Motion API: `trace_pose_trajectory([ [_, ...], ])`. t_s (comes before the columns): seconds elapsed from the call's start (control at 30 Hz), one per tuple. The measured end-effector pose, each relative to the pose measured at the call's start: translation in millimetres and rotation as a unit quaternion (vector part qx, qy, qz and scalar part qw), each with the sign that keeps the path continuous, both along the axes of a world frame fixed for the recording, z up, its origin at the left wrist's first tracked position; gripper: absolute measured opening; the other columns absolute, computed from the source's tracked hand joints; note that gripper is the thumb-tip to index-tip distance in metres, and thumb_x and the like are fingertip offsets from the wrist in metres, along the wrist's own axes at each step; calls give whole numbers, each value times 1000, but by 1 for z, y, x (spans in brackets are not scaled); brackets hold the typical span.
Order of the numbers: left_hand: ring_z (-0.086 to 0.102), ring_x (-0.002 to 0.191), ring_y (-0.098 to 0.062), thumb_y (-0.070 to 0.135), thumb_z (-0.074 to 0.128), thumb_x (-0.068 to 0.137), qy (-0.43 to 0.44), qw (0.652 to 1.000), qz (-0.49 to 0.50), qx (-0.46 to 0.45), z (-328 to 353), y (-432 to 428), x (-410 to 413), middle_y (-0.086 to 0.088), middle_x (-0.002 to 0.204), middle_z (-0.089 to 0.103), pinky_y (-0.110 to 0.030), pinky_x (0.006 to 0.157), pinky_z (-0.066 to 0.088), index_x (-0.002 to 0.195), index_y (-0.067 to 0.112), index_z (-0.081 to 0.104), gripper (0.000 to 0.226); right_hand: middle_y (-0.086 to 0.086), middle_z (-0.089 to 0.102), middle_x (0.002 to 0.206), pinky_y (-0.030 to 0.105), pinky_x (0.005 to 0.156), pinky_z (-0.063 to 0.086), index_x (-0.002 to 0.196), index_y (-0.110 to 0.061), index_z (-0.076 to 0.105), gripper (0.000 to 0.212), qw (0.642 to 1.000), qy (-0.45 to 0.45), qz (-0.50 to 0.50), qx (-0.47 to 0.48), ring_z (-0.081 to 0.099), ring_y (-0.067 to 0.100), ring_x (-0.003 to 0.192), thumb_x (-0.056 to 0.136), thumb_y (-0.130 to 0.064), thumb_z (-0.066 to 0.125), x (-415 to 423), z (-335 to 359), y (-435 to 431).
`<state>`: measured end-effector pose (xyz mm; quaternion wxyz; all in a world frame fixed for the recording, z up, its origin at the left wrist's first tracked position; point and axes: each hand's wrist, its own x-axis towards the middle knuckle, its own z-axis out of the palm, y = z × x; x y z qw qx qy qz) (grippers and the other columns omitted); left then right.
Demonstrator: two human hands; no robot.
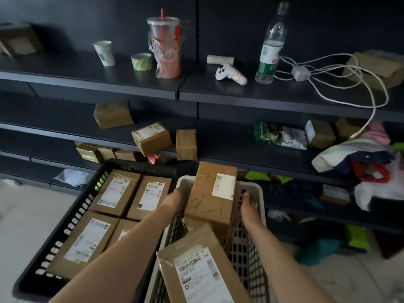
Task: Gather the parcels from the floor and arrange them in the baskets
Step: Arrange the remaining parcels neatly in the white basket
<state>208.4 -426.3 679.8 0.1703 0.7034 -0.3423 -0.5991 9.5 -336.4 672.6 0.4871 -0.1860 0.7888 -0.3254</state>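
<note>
We've got a brown cardboard parcel (207,200) at the far end of the white basket (253,237), tilted, its top poking above the rim. It's boxy and matte w/ taped seams, a white shipping label at the upper right corner and black pen scrawl across the face. Our left hand (172,201) lies vs its left side, fingers stretched fwd, not curled. Our right hand (248,204) has the same pose just beside the right side; can't tell if it's touching.

The white basket is pale plastic w/ a grid of small holes. Nearer us in it leans a 2nd parcel (196,267), creased kraft wrap w/ a big barcode label.

Just left is the black basket (72,217), dark plastic w/ slotted walls. It holds four flat parcels (115,191), packed two by two, labels up. Both baskets sit on the pale floor (21,215).

Behind is a dark metal shelf (91,82) w/ small boxes (150,138), a clear lidded cup (166,47) w/ a red straw, and a plastic bottle (271,47).
</note>
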Motion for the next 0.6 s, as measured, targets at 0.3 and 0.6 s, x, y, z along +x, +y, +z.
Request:
trace_pose_trajectory([
  [0.3,58,78,-16,46,34,103,120,982,-132,58,-12,0,-17,-5,85,61,-23,62,46,94,20,57,36,14,44,151,56,116,27,151,-29,37,124,984,-172,-38,-20,40,35,139,54,-105,23,18,-31,3],
  [0.6,61,95,-23,64,31,96,169,973,-138,70,-15,-13,-13,-10,105,69,-35,94,44,98,19,64,57,10,58,137,53,114,33,141,-29,52,85,986,-141,-72,-48,48,32,132,86,-84,19,33,-21,-13],
])
